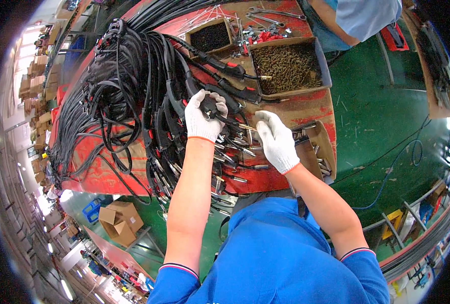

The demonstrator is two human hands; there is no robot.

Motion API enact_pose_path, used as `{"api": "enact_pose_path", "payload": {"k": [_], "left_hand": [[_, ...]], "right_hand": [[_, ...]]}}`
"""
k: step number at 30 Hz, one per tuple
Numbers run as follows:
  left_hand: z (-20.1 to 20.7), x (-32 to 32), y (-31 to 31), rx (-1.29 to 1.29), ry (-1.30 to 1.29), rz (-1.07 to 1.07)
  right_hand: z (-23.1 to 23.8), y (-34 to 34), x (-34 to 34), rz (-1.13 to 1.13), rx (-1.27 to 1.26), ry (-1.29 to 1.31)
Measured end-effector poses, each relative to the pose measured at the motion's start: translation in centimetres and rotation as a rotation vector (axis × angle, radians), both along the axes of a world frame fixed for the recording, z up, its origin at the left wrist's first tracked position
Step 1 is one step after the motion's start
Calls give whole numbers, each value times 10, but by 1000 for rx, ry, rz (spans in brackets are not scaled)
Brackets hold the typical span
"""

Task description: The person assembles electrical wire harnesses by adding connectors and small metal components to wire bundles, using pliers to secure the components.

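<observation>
In white knit gloves, my left hand (pixel 203 120) wraps around the black handle of a welding torch, whose dark bent neck (pixel 226 121) points right. My right hand (pixel 275 139) is closed at the brass-coloured tip (pixel 246 126) of that neck, thumb and fingers pinched together. Exactly how the fingertips meet the tip is too small to tell. Around and below both hands lie several more black torches (pixel 176 104) with red triggers, and metal-ended necks (pixel 242 147) stick out to the right.
A thick bundle of black cables (pixel 116 76) covers the red worktable's (pixel 133 175) left side. Beyond my hands stand a box of small brass parts (pixel 297 92) and a smaller box of black pieces (pixel 187 39), near wrenches (pixel 275 15). An open carton (pixel 328 149) sits right. Another person's arm (pixel 334 23) reaches in.
</observation>
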State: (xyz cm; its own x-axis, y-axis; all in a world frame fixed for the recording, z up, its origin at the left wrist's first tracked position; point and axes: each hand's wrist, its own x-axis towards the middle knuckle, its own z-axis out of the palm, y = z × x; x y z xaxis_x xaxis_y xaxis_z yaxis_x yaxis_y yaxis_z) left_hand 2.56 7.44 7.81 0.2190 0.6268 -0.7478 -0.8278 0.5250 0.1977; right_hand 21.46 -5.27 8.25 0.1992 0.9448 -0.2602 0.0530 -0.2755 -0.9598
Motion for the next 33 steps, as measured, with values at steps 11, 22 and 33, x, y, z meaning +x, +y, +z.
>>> {"api": "enact_pose_path", "payload": {"k": [11,22,33], "left_hand": [[3,2,-1,20,12,10],[3,0,-1,28,-11,12],[4,1,0,8,4,28]], "right_hand": [[10,0,1,39,-16,-55],[7,3,-1,26,57,-100],[16,2,2,94,49,-128]]}}
